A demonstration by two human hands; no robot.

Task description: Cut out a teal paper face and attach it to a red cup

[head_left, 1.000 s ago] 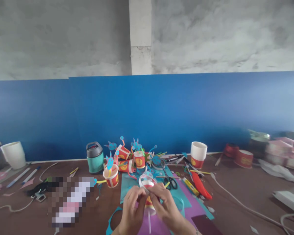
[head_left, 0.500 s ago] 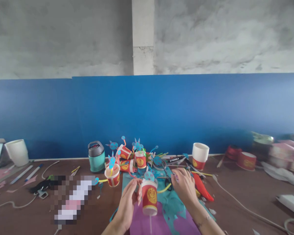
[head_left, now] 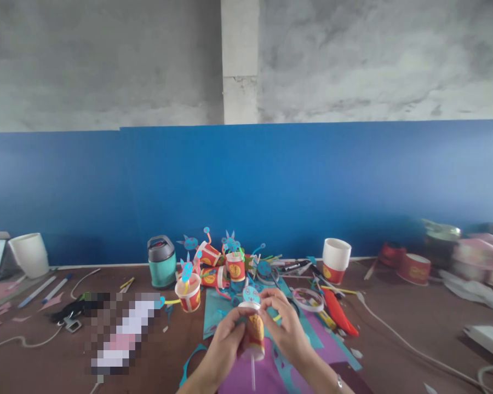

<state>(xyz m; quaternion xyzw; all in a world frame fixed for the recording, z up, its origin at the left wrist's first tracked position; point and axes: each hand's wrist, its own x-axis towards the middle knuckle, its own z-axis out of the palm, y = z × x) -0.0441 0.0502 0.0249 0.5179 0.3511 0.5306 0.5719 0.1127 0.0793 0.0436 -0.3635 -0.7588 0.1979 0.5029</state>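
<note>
A red and white paper cup (head_left: pixel 255 331) with a yellow print stands upright in front of me. My left hand (head_left: pixel 227 340) is closed round its left side, thumb near the rim. My right hand (head_left: pixel 284 323) has its fingertips bent together at the rim's right side; whether something small is between them is hidden. A round blue paper face (head_left: pixel 251 294) with drawn features rises above the cup's rim. Below the cup a thin clear straw (head_left: pixel 253 373) points toward me. Purple paper (head_left: pixel 234 377) and cut teal paper (head_left: pixel 213 306) lie underneath.
A roll of tape (head_left: pixel 308 300) and a red-orange pouch-like thing (head_left: pixel 340 313) lie right of my hands. Behind are decorated cups (head_left: pixel 189 293), a teal flask (head_left: pixel 162 268) and a white-and-red cup (head_left: pixel 336 260). A cable (head_left: pixel 411 346) crosses the right side; a blue panel (head_left: pixel 246 186) closes the back.
My right hand has come from above the tape roll, left and down to the cup's rim, uncovering the roll. My left hand has closed on the cup.
</note>
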